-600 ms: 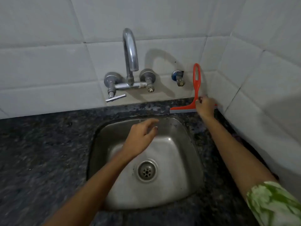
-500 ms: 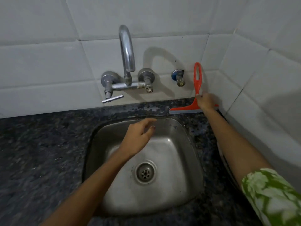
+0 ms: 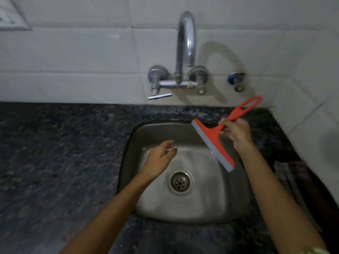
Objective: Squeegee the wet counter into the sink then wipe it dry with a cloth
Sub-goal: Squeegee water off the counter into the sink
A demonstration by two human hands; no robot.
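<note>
At the far left the dark speckled counter [image 3: 55, 162] runs under the white tiled wall [image 3: 73, 55], with the corner of a pale plate or frame [image 3: 11, 15] showing high on the tiles. Moving right, the steel sink [image 3: 227, 204] is sunk into the stone, its round drain [image 3: 180, 182] near the middle of the basin. The person's left hand [image 3: 159, 159] hovers over the left half of the basin, its fingers [image 3: 169, 143] loosely curled and slightly apart, gripping nothing. Behind the sink, a chrome tap [image 3: 185, 44] with a tall arched spout stands out from the wall, a lever handle [image 3: 159, 96] sticking out at its lower left. Further right on the tiles sits a small blue-capped valve [image 3: 236, 80]. Below it, the right hand [image 3: 236, 132] holds the red squeegee [image 3: 214, 142] in the air over the back right part of the sink, fingers clamped on the lower handle just above the head. The blade, edged in grey, slants from upper left down to lower right, clear of the basin and the counter; the looped handle end points up and right toward the wall corner. At the far right, near the side wall, something striped and dark [image 3: 291, 178] lies on the counter; it may be cloth, but I cannot tell in the shadow.
</note>
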